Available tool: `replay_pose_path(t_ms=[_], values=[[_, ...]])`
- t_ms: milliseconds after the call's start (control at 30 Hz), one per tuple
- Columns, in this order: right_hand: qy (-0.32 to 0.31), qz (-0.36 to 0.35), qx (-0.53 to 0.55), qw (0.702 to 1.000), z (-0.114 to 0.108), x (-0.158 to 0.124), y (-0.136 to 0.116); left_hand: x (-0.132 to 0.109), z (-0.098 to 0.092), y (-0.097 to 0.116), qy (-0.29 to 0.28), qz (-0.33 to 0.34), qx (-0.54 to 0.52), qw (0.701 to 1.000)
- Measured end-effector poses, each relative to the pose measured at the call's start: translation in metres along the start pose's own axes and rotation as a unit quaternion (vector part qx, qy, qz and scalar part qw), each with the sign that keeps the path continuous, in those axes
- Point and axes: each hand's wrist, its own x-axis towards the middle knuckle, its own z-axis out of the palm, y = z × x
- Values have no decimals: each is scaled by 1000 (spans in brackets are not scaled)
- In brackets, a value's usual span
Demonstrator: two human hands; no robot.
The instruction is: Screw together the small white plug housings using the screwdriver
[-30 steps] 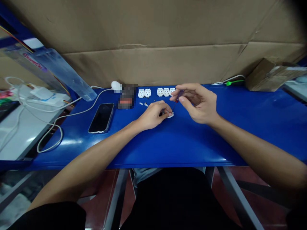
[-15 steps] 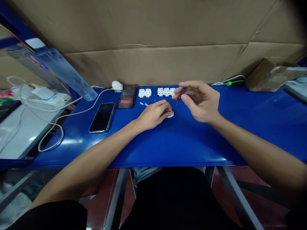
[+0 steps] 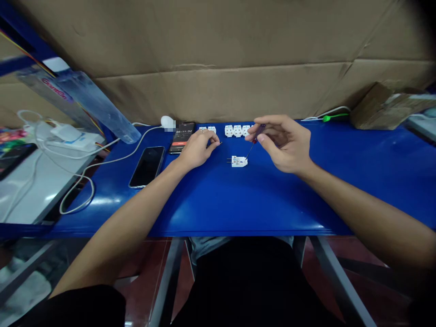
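My right hand (image 3: pixel 282 143) holds a small screwdriver (image 3: pixel 255 137) with a dark purple and red handle. Its thin tip points down to the right end of a white plug part (image 3: pixel 239 161), which lies on the blue table (image 3: pixel 259 204) with two prongs to the left. Closed at the fingertips, my left hand (image 3: pixel 200 147) is by a tiny brass-coloured piece (image 3: pixel 220 143) at the table's back. Behind the hands stand several white plug units (image 3: pixel 237 131), some partly hidden by my fingers.
A phone with a lit timer (image 3: pixel 179 141) and a dark phone (image 3: pixel 147 166) lie at the left. White cables (image 3: pixel 90 169) loop beside them. A clear bottle (image 3: pixel 98 104) leans at the back left. A cardboard box (image 3: pixel 371 106) stands at the back right.
My left hand has left the white plug part and moved back and left to the tiny brass piece. The plug part now shows fully. My right hand has hardly moved.
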Motion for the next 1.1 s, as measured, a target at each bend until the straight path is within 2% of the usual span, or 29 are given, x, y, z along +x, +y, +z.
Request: replay_pose_path(t_ms=[167,567,900,1100], values=[[-7,0,15,1000,0,-1,1,3,8,-4,8,-1,9,1000],[-13,13,19,1000,0,-2,0,6,12,-5,-2,2,7,1000],[-20,16,22,999,0,-2,0,-1,-10,13,-69,79,102,989],[-24,18,29,999,0,-2,0,-2,-8,28,-103,130,116,979]])
